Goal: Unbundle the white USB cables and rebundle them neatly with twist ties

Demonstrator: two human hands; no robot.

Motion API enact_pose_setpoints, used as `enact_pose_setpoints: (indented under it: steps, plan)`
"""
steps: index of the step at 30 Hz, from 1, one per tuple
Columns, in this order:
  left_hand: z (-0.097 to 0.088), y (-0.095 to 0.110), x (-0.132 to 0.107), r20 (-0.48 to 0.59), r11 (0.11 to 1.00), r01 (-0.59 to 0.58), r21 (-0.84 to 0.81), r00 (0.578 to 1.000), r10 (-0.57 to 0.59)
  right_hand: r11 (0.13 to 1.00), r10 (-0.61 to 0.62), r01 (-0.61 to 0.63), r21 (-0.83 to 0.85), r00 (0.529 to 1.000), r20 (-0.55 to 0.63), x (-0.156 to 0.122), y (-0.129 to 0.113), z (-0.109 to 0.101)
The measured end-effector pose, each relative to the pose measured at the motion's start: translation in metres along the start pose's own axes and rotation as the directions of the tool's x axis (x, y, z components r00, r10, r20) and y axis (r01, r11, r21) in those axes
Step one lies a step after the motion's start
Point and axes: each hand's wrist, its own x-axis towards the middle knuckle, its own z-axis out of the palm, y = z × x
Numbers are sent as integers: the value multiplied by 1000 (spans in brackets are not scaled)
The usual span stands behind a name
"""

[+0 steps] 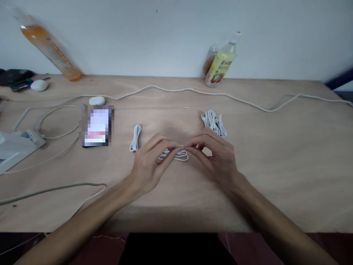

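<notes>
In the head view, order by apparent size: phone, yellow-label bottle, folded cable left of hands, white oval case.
1. phone
2. yellow-label bottle (farther away, so unsure)
3. folded cable
4. white oval case

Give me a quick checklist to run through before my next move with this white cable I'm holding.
1. Both grips on: the left hand and right hand pinch the white cable between them: ok.
2. The held cable's loops are bunched, not trailing: ok.
3. Loops resting on the table or lifted: cannot tell.
4. The small coil on the left lies apart from the held cable: ok.
5. The cable pile beyond the right hand, touching it or not: cannot tell.
6. The phone lies off to the left, apart from both hands: ok.
</notes>
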Motion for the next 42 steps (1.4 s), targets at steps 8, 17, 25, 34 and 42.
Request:
enact_pose_setpoints:
  steps: [8, 17, 25, 34, 42]
  plan:
    - [-3, 0, 1, 42, 1000, -3, 15, 999, 2, 1000, -3, 2, 24, 998, 62, 5, 2, -6]
    - [0, 0, 4, 18, 962, 226, -154, 974, -226, 965, 179, -184, 185, 983, 46, 1, 5, 1]
    - [2, 2, 8, 89, 837, 436, -330, 897, -432, 840, 388, -397, 370, 916, 101, 2, 2, 6]
    - [1, 9, 11, 159, 717, 564, -410, 818, -553, 868, 377, -364, 338, 926, 28, 2, -1, 8]
    - [-1, 9, 15, 200, 650, 575, -497, 805, -559, 840, 415, -399, 369, 909, 39, -1, 2, 10]
